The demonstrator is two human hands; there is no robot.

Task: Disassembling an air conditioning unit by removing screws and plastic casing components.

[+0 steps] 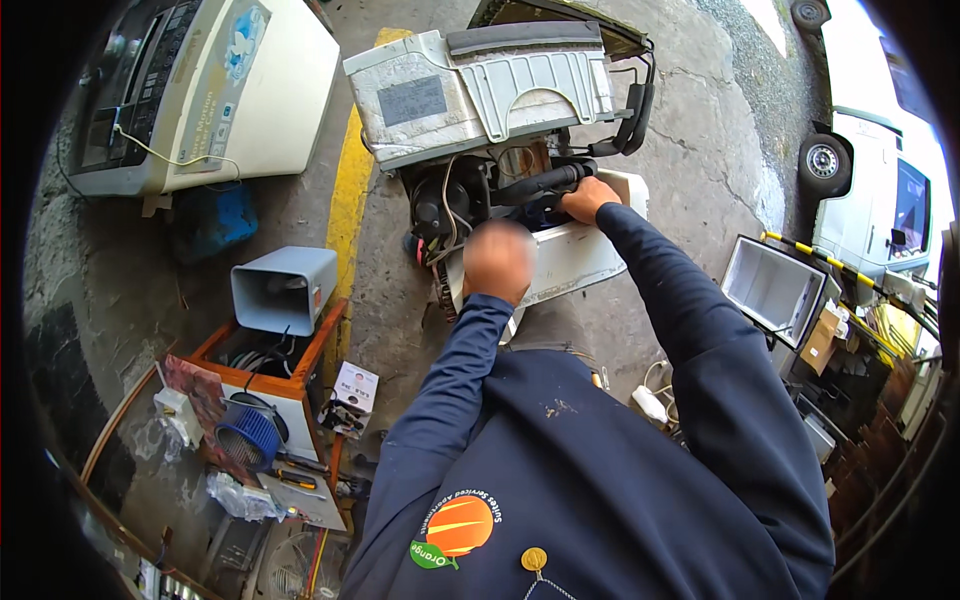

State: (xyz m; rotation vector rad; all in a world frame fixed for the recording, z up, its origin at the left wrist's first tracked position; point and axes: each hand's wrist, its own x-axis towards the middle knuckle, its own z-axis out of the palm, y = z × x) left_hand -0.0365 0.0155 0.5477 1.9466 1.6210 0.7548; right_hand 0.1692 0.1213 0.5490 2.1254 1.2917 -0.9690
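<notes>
An opened machine with a dirty white-grey casing (520,90) stands in front of me. Its inside shows a round black motor-like part (450,205), loose wires and a thick black hose (540,183). My right hand (590,198) is closed at the right end of the hose, over the open white lower housing (575,262). What its fingers hold is hidden. At the housing's left end, beside the wires, is my left hand (498,262). A blur covers it, so its fingers cannot be read.
At left lies a large cream appliance (250,90) with a blue container (215,220) below it. Nearer stand a grey horn-shaped box (285,290), a wooden-framed cabinet (305,360) and a blue motor (250,435). To the right are a white open box (775,285), a striped pole (820,258) and a parked vehicle (880,150).
</notes>
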